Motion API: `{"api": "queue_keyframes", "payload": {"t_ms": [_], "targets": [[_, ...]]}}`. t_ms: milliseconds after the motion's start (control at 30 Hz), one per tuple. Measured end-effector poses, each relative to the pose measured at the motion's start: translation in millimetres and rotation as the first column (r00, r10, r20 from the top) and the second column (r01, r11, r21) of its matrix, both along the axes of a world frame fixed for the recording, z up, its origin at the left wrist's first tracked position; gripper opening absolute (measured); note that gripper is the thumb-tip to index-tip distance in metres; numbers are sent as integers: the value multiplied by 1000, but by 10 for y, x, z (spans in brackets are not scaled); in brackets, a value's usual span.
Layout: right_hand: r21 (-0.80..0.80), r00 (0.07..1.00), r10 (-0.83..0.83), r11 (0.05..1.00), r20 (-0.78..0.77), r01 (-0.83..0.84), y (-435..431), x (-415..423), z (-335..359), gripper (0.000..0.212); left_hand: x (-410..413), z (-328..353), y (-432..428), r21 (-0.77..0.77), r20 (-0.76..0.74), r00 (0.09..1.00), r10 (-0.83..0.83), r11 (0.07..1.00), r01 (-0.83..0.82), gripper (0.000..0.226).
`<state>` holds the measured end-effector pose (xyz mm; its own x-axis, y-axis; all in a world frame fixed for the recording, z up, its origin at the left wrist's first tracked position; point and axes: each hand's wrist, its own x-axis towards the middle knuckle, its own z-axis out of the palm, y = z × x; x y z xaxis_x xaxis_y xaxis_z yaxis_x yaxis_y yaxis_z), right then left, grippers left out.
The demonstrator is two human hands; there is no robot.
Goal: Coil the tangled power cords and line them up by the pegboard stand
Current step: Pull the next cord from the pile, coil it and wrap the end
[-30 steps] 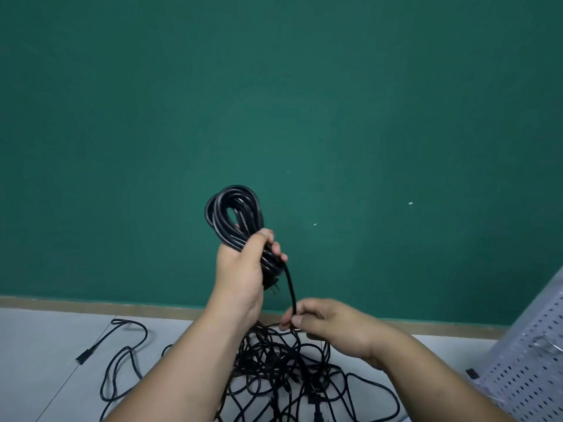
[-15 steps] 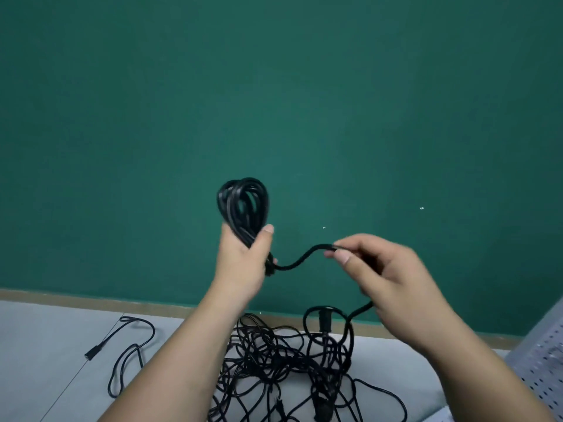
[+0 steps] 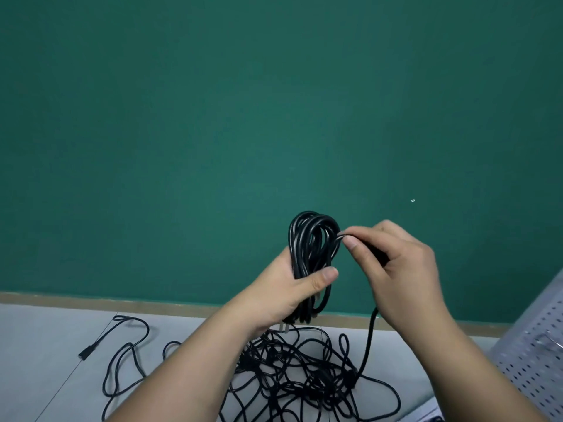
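My left hand (image 3: 289,295) grips a coil of black power cord (image 3: 310,239) held upright in front of the green wall, thumb pressed across its loops. A metal plug prong sticks out below that hand. My right hand (image 3: 396,269) pinches the free run of the same cord against the coil's upper right side. From that hand the cord hangs down to the tangled pile of black cords (image 3: 304,376) on the grey floor. At the right edge stands the white pegboard stand (image 3: 536,354).
One loose cord (image 3: 122,351) snakes over the floor at the left, ending in a black connector (image 3: 84,354). A wooden skirting strip (image 3: 91,300) runs along the foot of the green wall (image 3: 274,117). A thin floor seam (image 3: 73,367) runs diagonally at left.
My right hand has lifted its stretch of cord up and left, from out at the side to the top of the coil. The coil in my left hand has turned more upright.
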<state>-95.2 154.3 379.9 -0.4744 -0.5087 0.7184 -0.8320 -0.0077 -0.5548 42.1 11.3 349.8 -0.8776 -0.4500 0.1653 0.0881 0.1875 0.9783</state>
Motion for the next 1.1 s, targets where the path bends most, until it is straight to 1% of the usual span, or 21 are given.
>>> {"api": "queue_keyframes", "payload": {"t_ms": [100,167,233,300,367,433,500,533,600,633,667,733,800,833,867,900,933,967,1000,1033,1100], "targets": [[-39,997,1,999,-79,-4,6,43,58,9,-5,31,62,11,12,1000,-8,1000,8,58],[-35,998,-5,999,-57,3,-7,51,42,8,11,52,81,5,24,999,-24,1000,24,61],[-28,1000,-4,1000,-10,4,-13,59,30,12,13,64,139,-9,58,994,-94,995,94,54],[-16,997,-11,1000,-70,10,-20,83,24,15,-9,80,223,-9,79,981,-179,984,180,42],[-25,994,-6,1000,-111,3,-33,101,13,15,-35,78,276,2,88,977,-193,981,193,38],[-20,1000,-18,1000,-3,18,-43,99,-11,19,-43,47,246,54,84,985,-151,988,146,38],[56,979,-54,997,197,44,-78,92,-69,24,-38,11,199,144,72,991,-113,984,102,27],[100,945,-44,995,324,13,-94,79,-100,25,-35,2,186,203,62,992,-108,975,94,23],[121,816,60,980,575,-158,-101,31,-167,22,-28,17,172,297,21,994,-105,950,95,15],[118,739,123,957,662,-265,-95,11,-197,20,-24,26,163,320,-7,996,-85,944,83,11],[140,684,155,925,713,-355,-85,-8,-226,18,-20,33,148,332,-23,998,-51,941,56,10],[199,652,161,875,741,-441,-63,-26,-254,15,-27,28,82,347,-12,999,52,937,-44,21],[145,685,174,913,708,-382,-56,-12,-202,11,-45,-25,-19,330,4,987,158,932,-151,30],[86,730,184,945,658,-316,-45,7,-142,11,-44,-52,-63,279,20,980,198,940,-196,33],[35,805,176,971,567,-237,-29,29,-70,12,-41,-93,-111,191,44,973,225,954,-229,35],[-8,887,152,986,436,-164,-19,50,-3,13,-34,-130,-144,85,72,972,224,969,-230,37],[-37,949,119,993,291,-113,-10,82,50,12,-27,-160,-159,-6,97,976,195,981,-195,39],[-55,981,82,996,175,-74,-7,117,80,12,-21,-173,-148,-70,122,982,146,988,-138,41],[-68,993,43,997,109,-36,-12,140,87,13,-15,-177,-123,-119,143,985,96,990,-80,44],[-83,997,-1,997,80,8,-19,143,81,13,-13,-172,-87,-159,159,986,53,987,-28,45],[-98,991,-98,989,95,107,-25,82,47,14,-18,-145,-9,-205,156,988,-18,977,50,42]]}}
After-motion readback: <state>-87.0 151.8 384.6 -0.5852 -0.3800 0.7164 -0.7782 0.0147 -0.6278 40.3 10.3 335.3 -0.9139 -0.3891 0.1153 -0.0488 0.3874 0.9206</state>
